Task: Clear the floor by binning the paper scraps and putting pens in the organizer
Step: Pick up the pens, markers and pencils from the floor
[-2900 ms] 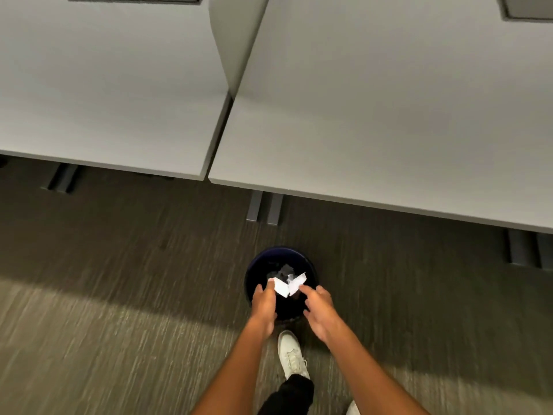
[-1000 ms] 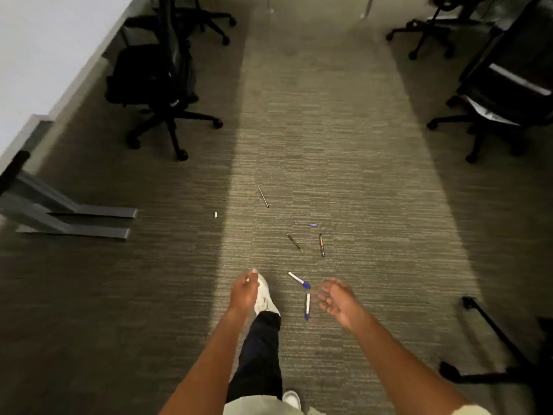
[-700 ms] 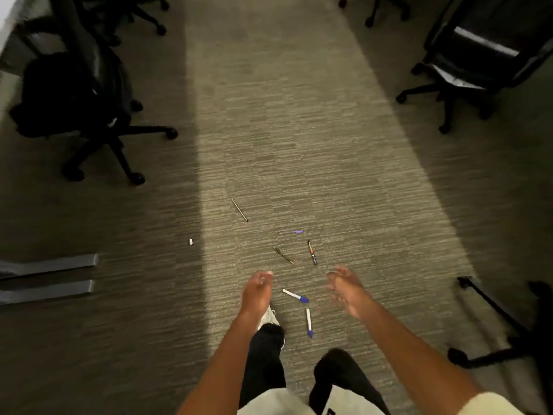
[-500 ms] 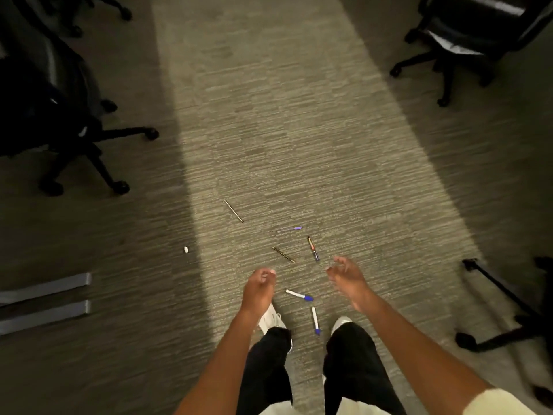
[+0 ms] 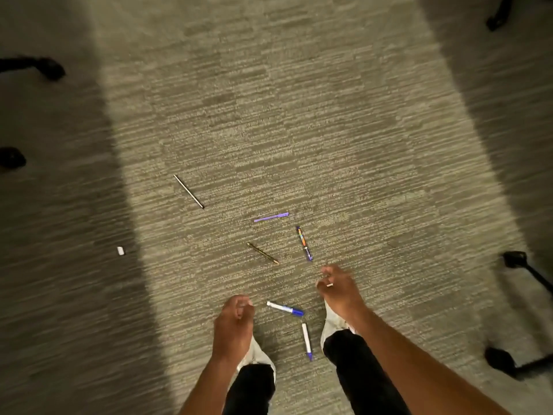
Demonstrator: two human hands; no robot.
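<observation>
**6 pens on the carpet, both hands coming in empty**

Here we are above the scatter. The left hand point(image 5: 233, 322) hangs low with its fingers curled loosely inward, pinching nothing. The right hand point(image 5: 338, 287) is half-curled too, fingers bent and empty; a small pale glint shows on 1 finger, too blurred to name.

On the floor point(image 5: 299, 115), in the lit strip of carpet, lie the pens. Nearest is a white marker with a blue cap point(image 5: 285, 308), right between the 2 hands. Just below it, between the shoes, is a second white pen with a blue tip point(image 5: 306, 341). Further out sit a multicoloured pen point(image 5: 304, 243), a dark pencil-like stick point(image 5: 262, 253), a purple pen point(image 5: 271, 217), and a thin silver one point(image 5: 188, 191) well apart to the left. A small white scrap point(image 5: 120, 251) sits alone in the shadow on the left.

How will these handle? My read: light, stiff, smooth plastic barrels, prone to rolling, though the carpet pile should hold them still. They lie flat, so fingertips need to dig in at mid-barrel, thumb opposite, and lift. The thin silver one looks trickiest to nip. The scrap is featherweight; pinch an edge. No organizer or bin is in view.
</observation>
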